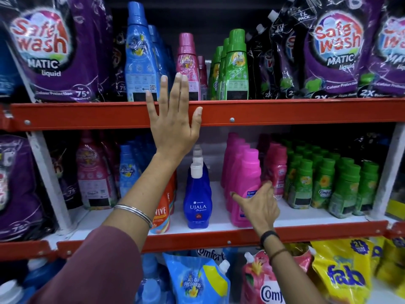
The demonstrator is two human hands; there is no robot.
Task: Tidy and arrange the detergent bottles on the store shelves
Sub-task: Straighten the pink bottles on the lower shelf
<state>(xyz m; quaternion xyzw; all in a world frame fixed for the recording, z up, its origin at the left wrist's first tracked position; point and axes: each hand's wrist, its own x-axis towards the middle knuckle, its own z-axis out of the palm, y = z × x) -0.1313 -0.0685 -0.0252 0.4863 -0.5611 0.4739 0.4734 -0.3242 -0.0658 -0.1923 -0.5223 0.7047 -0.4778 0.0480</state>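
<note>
My left hand (173, 119) is raised flat in front of the upper shelf's red rail (285, 111), fingers spread, holding nothing; its fingertips overlap a tall blue bottle (140, 60) and a pink bottle (188, 62). Green bottles (234, 69) stand to their right. On the middle shelf my right hand (259, 205) rests against the front bottle of a bright pink row (245, 172), thumb out to the left, fingers around its right side; a full grip is not clear. A dark blue Ujala bottle (197, 202) stands just left of it.
Purple Safewash pouches (57, 49) flank the upper shelf on both sides. The middle shelf also holds small green bottles (324, 183), pink and blue bottles at left, and an orange Vive bottle (163, 212). Below lie Comfort pouches (197, 279) and yellow fab packs (344, 275).
</note>
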